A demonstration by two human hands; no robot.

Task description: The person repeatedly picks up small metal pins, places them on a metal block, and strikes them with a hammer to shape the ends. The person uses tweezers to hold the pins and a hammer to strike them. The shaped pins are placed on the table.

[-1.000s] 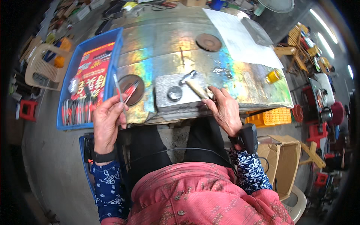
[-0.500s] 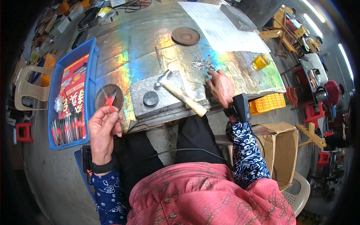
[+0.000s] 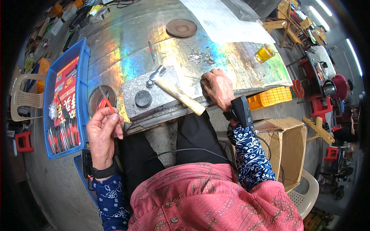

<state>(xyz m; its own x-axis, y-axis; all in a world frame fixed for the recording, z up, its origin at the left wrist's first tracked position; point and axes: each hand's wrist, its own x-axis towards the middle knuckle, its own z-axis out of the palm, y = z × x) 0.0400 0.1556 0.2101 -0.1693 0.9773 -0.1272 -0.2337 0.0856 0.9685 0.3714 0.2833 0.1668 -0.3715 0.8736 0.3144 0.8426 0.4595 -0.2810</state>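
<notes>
Seated person at a metal-topped workbench with rainbow sheen, head view looking down.

Left hand at about 8 o'clock from the stone block, raised off the bench edge, palm toward the camera. Fingers together, pinching a thin red-handled tool between thumb and fingertips; its tip points up toward 12 o'clock. Held upright like that probably to keep it ready and clear of the surface. Tool looks slim, stick-like, red near the grip; the end is too small to read.

Right hand at 3 o'clock from the block, knuckles up, resting on the bench edge. Fingers curled down on a thin metal pin or wire pointing toward 9 o'clock; I cannot tell if it is actually clamped or just pressed flat. A black device is strapped on that wrist.

Grey stone block sits at the near edge, likely as an anvil. Hammer lies across it, steel head at 11 o'clock, wooden handle running to 4 o'clock, within reach of the right hand. Dark round disc lies on the block. Small round dish just behind the left hand holds more red tools. Pile of small silvery metal pieces at 12 o'clock of the right hand. Blue tray at 9 o'clock.
</notes>
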